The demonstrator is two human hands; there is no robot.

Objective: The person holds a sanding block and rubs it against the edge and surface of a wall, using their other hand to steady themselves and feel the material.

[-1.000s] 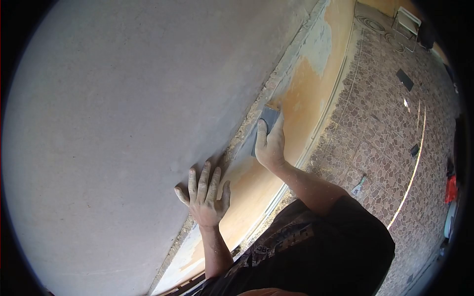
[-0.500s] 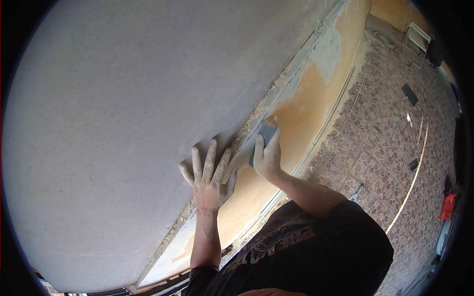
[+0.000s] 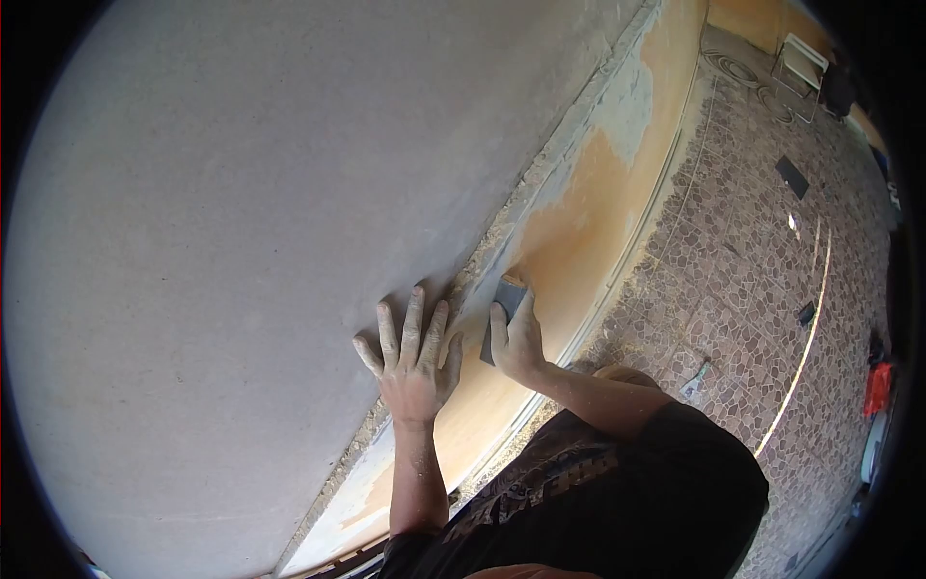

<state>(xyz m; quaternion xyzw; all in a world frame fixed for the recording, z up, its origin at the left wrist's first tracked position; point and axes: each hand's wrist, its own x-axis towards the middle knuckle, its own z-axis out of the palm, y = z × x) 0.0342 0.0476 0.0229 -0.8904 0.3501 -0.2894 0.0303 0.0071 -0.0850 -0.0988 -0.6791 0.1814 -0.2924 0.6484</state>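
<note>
My left hand (image 3: 413,372), dusted pale, lies flat with fingers spread on the grey wall panel (image 3: 222,241). My right hand (image 3: 521,340) is wrapped round a dark grey sanding block (image 3: 508,291), thumb on one side and fingers on the other. The block's working face is turned to the lower wall strip (image 3: 569,232), which shows orange paint with patches of whitish filler. A rough, crumbly ledge (image 3: 482,253) runs slantwise between the grey panel and this strip, just beside my left fingertips.
The stone-patterned floor (image 3: 714,270) lies to the right, with pale dust along the wall's foot. On it are a dark flat sheet (image 3: 792,178), a small dark block (image 3: 806,314), a scraper-like tool (image 3: 694,381) and a folding chair (image 3: 803,63). A red object (image 3: 878,389) stands at the far right.
My right hand and the sanding block have moved down along the wall strip, toward my body. My left hand stays spread on the panel; the view has shifted slightly.
</note>
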